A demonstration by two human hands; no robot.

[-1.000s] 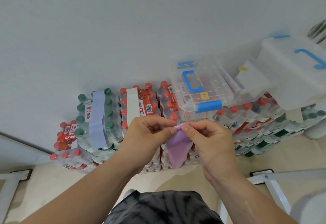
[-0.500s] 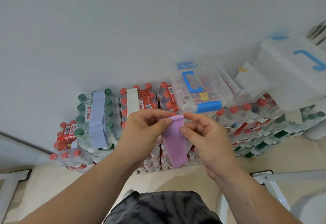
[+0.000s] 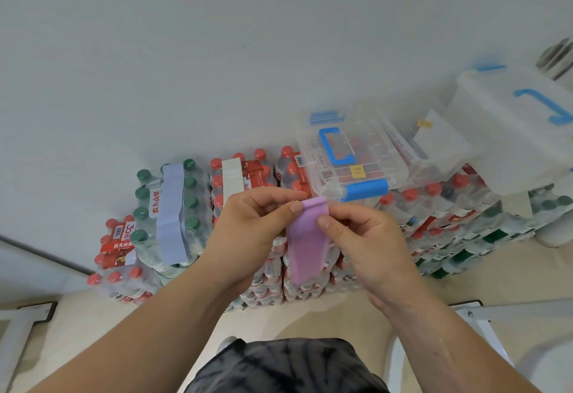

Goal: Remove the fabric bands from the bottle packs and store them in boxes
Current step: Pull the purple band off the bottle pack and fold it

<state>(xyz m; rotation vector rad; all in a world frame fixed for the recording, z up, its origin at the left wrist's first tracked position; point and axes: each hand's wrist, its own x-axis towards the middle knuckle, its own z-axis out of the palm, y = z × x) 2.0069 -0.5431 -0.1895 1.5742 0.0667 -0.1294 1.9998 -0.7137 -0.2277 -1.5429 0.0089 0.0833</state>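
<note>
At 6 o'clock, nearest the camera, a dark mottled garment (image 3: 279, 368) covers the person's body. Beyond it both forearms reach to the middle of the view, where the left hand (image 3: 251, 231) and the right hand (image 3: 369, 247) hold a purple band (image 3: 307, 244) between them. Each pinches its top end, thumb in front and curled fingers (image 3: 273, 196) behind, with the left hand at the band's 9 o'clock and the right at its 3 o'clock. The band hangs down flat, off any pack, in front of the stacked bottle packs (image 3: 269, 284) that stand on the pale floor (image 3: 93, 315) against the wall (image 3: 217, 51).

At 10 o'clock from the hands a green-capped pack (image 3: 145, 194) has a blue-grey band (image 3: 172, 213) round it. At 12 o'clock, just behind the left hand, a red-capped pack (image 3: 257, 172) carries a white band (image 3: 232, 175). At 1 o'clock a clear box (image 3: 350, 157) with a blue handle and latch rests on top of red-capped packs. A second box (image 3: 521, 120) — frosted, blue-handled — sits at 2 o'clock, farther right.
</note>
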